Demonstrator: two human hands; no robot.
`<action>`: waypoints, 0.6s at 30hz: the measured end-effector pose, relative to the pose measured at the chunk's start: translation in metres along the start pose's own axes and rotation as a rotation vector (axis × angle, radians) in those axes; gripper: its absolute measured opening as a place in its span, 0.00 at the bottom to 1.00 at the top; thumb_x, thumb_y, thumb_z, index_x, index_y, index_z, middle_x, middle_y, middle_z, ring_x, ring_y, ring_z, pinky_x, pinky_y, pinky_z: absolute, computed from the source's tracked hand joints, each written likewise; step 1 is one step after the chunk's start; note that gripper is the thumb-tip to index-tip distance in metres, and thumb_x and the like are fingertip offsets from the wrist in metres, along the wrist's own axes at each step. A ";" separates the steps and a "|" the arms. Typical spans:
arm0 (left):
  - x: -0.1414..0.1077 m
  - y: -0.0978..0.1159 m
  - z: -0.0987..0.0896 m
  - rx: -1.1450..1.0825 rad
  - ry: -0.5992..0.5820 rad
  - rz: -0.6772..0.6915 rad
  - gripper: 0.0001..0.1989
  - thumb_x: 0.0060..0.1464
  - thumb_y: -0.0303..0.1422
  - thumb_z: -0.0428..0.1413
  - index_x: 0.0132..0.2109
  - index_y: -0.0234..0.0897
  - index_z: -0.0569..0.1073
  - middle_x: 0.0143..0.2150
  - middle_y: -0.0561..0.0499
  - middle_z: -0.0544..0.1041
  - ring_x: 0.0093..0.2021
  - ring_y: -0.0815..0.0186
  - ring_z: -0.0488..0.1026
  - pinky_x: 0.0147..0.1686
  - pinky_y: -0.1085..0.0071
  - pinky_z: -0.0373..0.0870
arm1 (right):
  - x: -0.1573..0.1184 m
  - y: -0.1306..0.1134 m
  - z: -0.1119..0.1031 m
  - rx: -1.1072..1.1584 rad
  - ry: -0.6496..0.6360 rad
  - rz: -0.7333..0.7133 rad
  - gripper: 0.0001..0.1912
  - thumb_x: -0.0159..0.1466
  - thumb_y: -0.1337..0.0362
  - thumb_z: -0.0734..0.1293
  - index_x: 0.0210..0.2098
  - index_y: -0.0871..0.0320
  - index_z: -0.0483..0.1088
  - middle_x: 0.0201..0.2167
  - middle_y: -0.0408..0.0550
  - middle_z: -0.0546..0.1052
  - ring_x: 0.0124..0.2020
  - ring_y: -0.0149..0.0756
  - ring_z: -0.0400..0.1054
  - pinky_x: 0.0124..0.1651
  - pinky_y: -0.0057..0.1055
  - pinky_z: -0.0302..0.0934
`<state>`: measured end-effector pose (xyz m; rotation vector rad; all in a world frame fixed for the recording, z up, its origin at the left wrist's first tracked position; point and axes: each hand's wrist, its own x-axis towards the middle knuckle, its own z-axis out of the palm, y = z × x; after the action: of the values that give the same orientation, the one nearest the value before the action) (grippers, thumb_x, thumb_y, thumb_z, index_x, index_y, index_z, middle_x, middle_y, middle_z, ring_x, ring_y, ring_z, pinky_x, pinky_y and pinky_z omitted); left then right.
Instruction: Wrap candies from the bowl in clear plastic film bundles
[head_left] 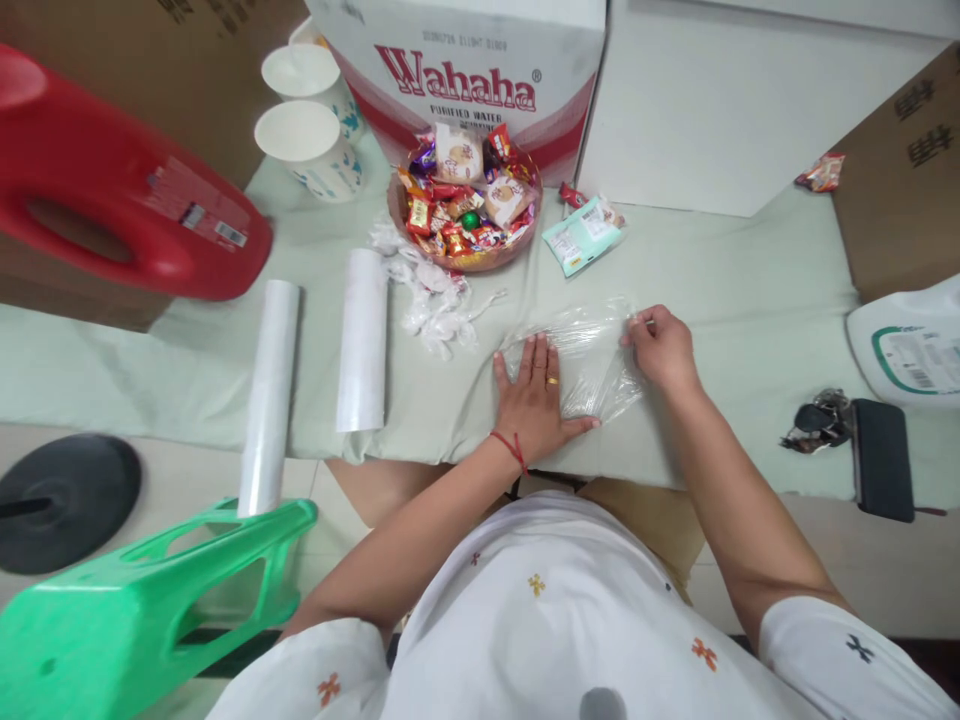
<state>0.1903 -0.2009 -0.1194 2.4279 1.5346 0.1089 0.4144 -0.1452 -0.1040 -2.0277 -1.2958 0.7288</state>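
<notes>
A clear, wrinkled sheet of thin plastic (592, 355), perhaps a bag, lies on the green cloth in front of me. My left hand (531, 395) rests flat on its left part, fingers spread. At its upper right corner, my right hand (661, 345) pinches the plastic edge between thumb and fingers. Just left of the plastic lie several knotted clear plastic scraps (442, 315). Two white rolls, one nearer (363, 340) and one farther left (270, 400), lie beyond them; the far-left one overhangs the table edge.
A bowl of wrapped sweets (480, 260) stands before a Wahaha carton (480, 60). Paper cups (307, 150) and a red jug (112, 180) are at left. A mint packet (585, 238) lies right of the bowl. A phone (883, 460) and keys (819, 420) sit at right. A green stool (165, 600) stands below.
</notes>
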 end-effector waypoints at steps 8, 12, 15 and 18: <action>-0.003 -0.013 -0.004 -0.007 0.109 -0.076 0.43 0.67 0.58 0.44 0.77 0.35 0.54 0.80 0.37 0.47 0.80 0.43 0.38 0.73 0.33 0.38 | -0.005 -0.006 0.007 -0.429 0.061 -0.029 0.13 0.71 0.57 0.59 0.44 0.55 0.72 0.29 0.50 0.76 0.29 0.41 0.63 0.34 0.33 0.48; 0.000 -0.026 -0.008 0.010 0.039 -0.095 0.46 0.64 0.61 0.45 0.77 0.35 0.53 0.80 0.36 0.46 0.79 0.42 0.40 0.71 0.29 0.35 | -0.007 0.002 0.004 -0.490 0.052 -0.030 0.15 0.71 0.55 0.58 0.46 0.55 0.73 0.30 0.50 0.77 0.28 0.40 0.62 0.34 0.34 0.46; 0.001 -0.030 -0.010 0.009 -0.026 -0.070 0.55 0.56 0.67 0.50 0.77 0.35 0.51 0.80 0.33 0.42 0.79 0.40 0.38 0.69 0.26 0.32 | 0.000 0.002 -0.003 -0.468 0.113 -0.059 0.15 0.70 0.55 0.60 0.46 0.56 0.73 0.34 0.52 0.78 0.32 0.42 0.65 0.35 0.34 0.50; 0.000 -0.030 -0.011 0.004 -0.051 -0.052 0.59 0.52 0.69 0.53 0.77 0.36 0.51 0.80 0.32 0.40 0.79 0.39 0.36 0.68 0.24 0.30 | 0.017 -0.022 -0.011 -0.374 0.225 -0.207 0.14 0.69 0.57 0.61 0.46 0.57 0.73 0.38 0.53 0.78 0.37 0.43 0.69 0.40 0.36 0.57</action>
<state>0.1617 -0.1863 -0.1162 2.3731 1.5754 0.0338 0.4156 -0.1241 -0.0824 -2.1408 -1.5634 0.1631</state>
